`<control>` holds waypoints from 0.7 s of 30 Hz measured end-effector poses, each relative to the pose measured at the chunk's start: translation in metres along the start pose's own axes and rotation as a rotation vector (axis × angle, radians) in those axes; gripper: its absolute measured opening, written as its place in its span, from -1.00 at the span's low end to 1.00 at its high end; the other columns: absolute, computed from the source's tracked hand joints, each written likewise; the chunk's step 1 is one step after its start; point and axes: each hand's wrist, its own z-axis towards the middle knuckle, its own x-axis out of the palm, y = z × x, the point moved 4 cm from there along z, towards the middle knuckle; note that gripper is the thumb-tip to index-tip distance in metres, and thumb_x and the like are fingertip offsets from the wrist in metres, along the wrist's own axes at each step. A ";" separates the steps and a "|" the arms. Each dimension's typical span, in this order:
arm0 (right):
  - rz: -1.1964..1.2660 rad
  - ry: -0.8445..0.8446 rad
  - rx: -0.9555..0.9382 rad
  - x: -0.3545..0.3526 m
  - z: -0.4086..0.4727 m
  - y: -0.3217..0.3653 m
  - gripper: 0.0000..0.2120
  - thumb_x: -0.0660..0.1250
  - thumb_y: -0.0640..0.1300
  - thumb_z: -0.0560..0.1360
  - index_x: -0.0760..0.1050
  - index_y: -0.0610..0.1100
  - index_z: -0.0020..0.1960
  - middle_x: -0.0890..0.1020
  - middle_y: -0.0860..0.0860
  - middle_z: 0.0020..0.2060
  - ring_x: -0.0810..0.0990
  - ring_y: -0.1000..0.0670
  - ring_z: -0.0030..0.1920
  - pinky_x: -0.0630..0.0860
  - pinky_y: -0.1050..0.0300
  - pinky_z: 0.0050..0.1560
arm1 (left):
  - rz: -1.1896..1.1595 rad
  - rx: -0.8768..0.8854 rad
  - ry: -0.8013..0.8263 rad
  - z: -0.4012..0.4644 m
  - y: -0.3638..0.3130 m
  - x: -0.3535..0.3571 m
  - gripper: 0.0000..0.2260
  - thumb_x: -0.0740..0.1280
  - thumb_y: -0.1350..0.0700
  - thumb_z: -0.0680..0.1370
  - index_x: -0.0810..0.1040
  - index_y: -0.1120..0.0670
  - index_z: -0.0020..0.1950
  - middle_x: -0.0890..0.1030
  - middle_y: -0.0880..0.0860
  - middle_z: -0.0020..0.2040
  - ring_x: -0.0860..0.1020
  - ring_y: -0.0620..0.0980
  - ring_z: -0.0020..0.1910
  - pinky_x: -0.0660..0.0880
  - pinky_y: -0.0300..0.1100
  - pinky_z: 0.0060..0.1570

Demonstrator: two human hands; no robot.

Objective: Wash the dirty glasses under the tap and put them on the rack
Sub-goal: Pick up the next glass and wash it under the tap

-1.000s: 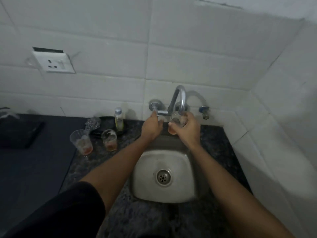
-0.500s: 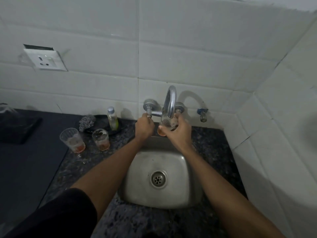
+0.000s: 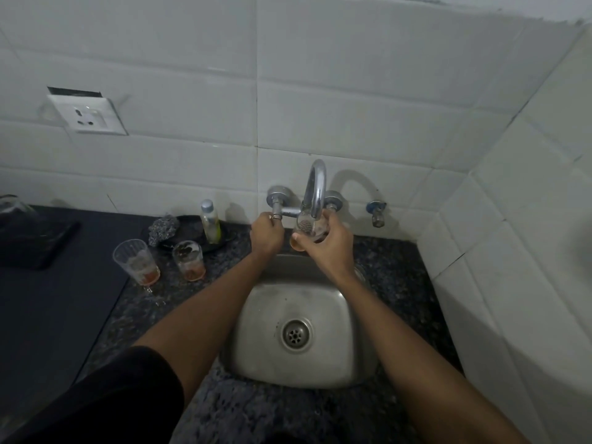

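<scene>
1. Left arm: a short black sleeve covers the upper arm and ends above the elbow. The fabric is plain, with no print or marking visible.
2. Left forearm: bare from the sleeve hem to the wrist.
3. Left hand: bare, without a glove. A thin metallic band shows at one finger, near the knuckles; its detail is too small to resolve.
4. Right arm: bare along its whole visible length; any sleeve lies outside the view.
5. Right hand: bare, ungloved.
</scene>
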 end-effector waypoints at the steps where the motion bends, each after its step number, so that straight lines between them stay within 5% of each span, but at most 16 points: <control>1: 0.002 -0.001 -0.005 0.000 0.000 0.000 -0.40 0.67 0.06 0.30 0.55 -0.06 0.24 0.69 0.14 -0.07 0.64 0.23 -0.09 0.52 0.44 -0.09 | 0.000 -0.002 -0.004 0.001 0.001 0.000 -0.70 0.24 -0.01 0.67 0.59 0.21 0.02 0.66 0.21 -0.03 0.60 0.24 -0.04 0.35 -0.08 -0.16; 7: 0.008 0.016 -0.007 -0.001 0.000 -0.002 -0.36 0.67 0.10 0.30 0.54 -0.05 0.28 0.70 0.14 -0.02 0.66 0.23 -0.05 0.60 0.34 -0.02 | -0.020 -0.028 -0.014 -0.003 -0.002 -0.004 -0.72 0.25 0.04 0.66 0.59 0.25 0.06 0.66 0.22 -0.03 0.60 0.23 -0.04 0.35 -0.08 -0.17; 11: 0.016 0.028 -0.009 -0.002 -0.001 -0.004 -0.35 0.67 0.10 0.30 0.52 -0.03 0.30 0.70 0.13 0.00 0.67 0.21 -0.02 0.63 0.25 0.02 | -0.233 -0.261 0.091 -0.006 0.003 0.003 -0.63 0.28 0.05 0.65 0.41 0.19 0.41 0.60 0.18 0.20 0.59 0.17 0.10 0.57 0.07 0.09; 13: 0.019 0.046 -0.042 -0.002 -0.003 -0.002 -0.34 0.67 0.08 0.31 0.51 -0.02 0.32 0.69 0.15 0.00 0.66 0.20 0.00 0.64 0.21 0.02 | -0.595 -0.554 0.360 -0.023 0.003 0.015 -0.66 0.32 -0.02 0.63 0.50 0.16 0.32 0.65 0.20 0.17 0.67 0.16 0.02 0.66 0.13 -0.06; 15: 0.021 0.097 -0.106 -0.002 -0.007 -0.002 -0.42 0.66 0.03 0.33 0.54 -0.04 0.26 0.67 0.14 -0.03 0.65 0.18 -0.02 0.64 0.15 -0.01 | -0.785 -0.617 0.640 -0.045 -0.013 0.019 -0.70 0.28 -0.03 0.66 0.64 0.18 0.04 0.71 0.15 -0.06 0.70 0.07 -0.15 0.68 -0.04 -0.18; 18: -0.124 0.219 -0.283 -0.010 -0.010 -0.002 -0.45 0.62 0.06 0.39 0.54 -0.10 0.28 0.65 0.03 0.12 0.63 0.08 0.12 0.62 0.03 0.12 | -0.909 -0.569 0.760 -0.057 -0.024 0.025 -0.66 0.15 0.01 0.71 0.61 0.18 -0.04 0.70 0.10 -0.23 0.70 0.01 -0.27 0.65 -0.17 -0.24; 21: -0.493 0.230 -0.775 -0.018 -0.014 0.001 -0.59 0.50 -0.06 0.54 0.58 -0.21 0.32 0.60 -0.15 0.29 0.54 -0.15 0.33 0.53 -0.05 0.34 | -0.953 -0.566 0.703 -0.058 -0.027 0.024 -0.59 0.01 0.03 0.74 0.55 0.19 -0.07 0.65 0.09 -0.35 0.65 -0.03 -0.41 0.59 -0.23 -0.39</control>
